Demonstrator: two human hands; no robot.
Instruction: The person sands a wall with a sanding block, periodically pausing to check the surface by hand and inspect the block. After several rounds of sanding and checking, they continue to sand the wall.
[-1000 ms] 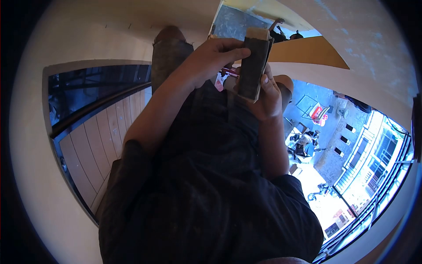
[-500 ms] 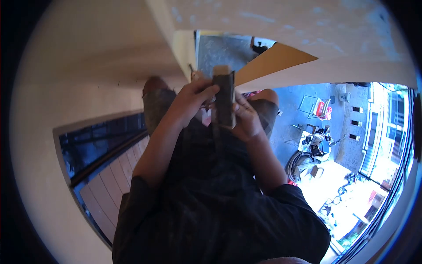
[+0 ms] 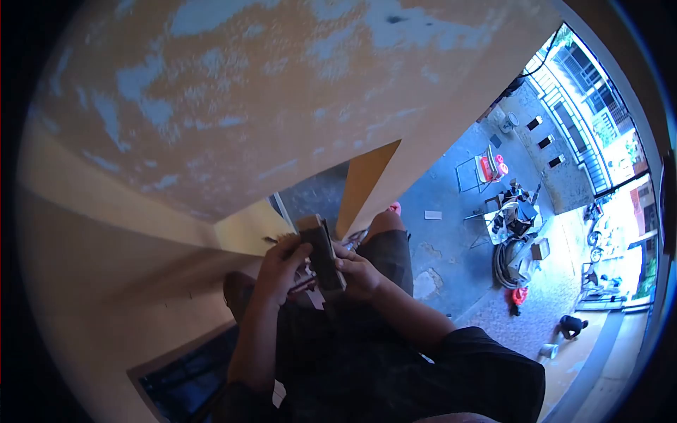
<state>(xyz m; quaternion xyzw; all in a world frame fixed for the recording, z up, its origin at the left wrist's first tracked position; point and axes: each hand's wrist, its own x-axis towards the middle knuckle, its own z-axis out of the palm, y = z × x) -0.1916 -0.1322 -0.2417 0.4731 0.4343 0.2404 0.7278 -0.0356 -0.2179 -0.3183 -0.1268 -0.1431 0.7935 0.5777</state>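
In front of my lap I hold a sanding block [image 3: 324,258], a pale block with a dark, flat sheet along its face. My left hand [image 3: 280,262] grips its left side, the thumb lying near the dark face. From the other side my right hand [image 3: 360,273] has its fingers closed on the edge. The block is tilted, its upper end leaning left. A thin dark item [image 3: 303,285] shows just below my left fingers. My knees are bent beneath both hands.
A wall with pale patches [image 3: 233,120] rises close ahead. Far below on the right are a folding chair [image 3: 486,168] with red items, a cluttered table [image 3: 518,215] and coiled hose [image 3: 502,264]. A person [image 3: 572,326] crouches near a white bucket [image 3: 549,350].
My view has swung, so more patched wall and the floor at right show. The block and both hands appear lower and further left, still together; the block now leans left.
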